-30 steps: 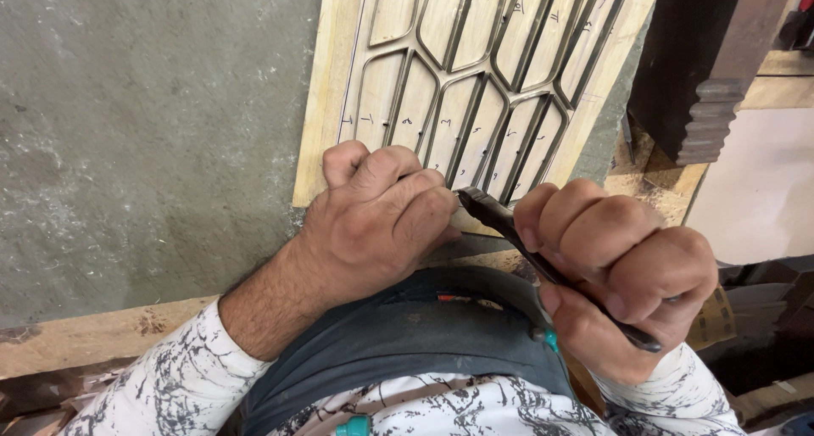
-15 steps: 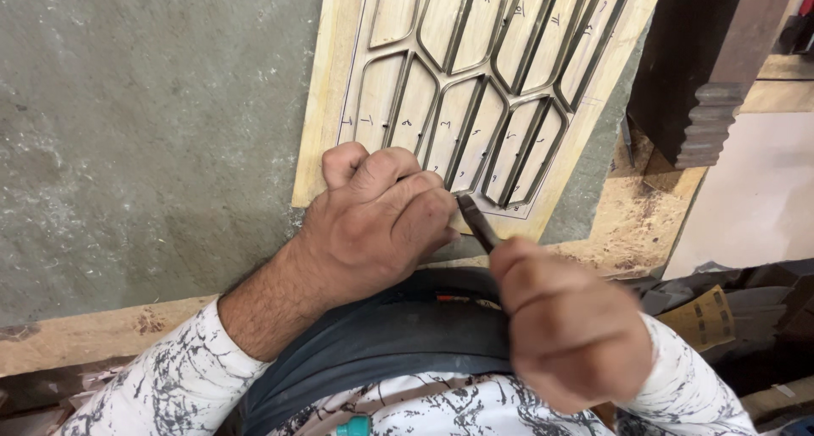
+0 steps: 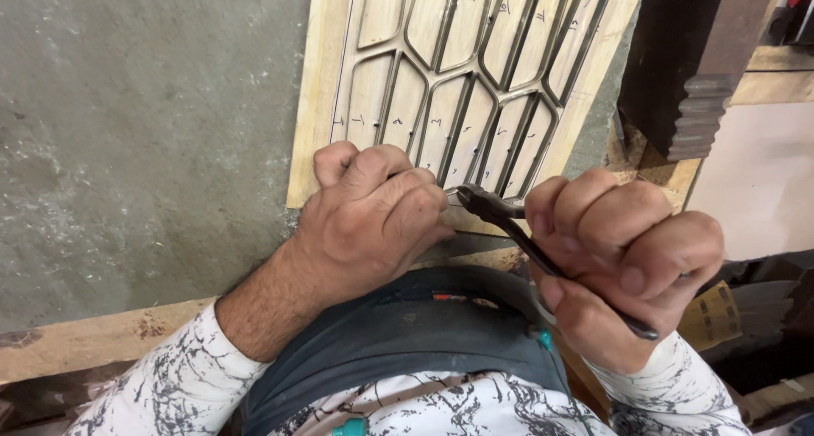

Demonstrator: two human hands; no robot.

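Grey concrete floor (image 3: 144,131), a carved wooden lattice panel (image 3: 475,71) lying on it. Dark pliers (image 3: 509,224) sit at the panel's near edge, nose toward the left hand (image 3: 373,224). Right hand (image 3: 623,262) clamped on the handles; left hand fisted, resting on the panel edge. Dark moulded block (image 3: 687,63) stands right.

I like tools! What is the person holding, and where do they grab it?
The right hand grips dark pliers by their handles. The left hand is fisted on the wooden panel; its contents are hidden.

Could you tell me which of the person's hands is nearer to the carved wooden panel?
Left. The left hand rests fisted on the carved wooden panel's lower edge, while the right hand stays below it, gripping the pliers.
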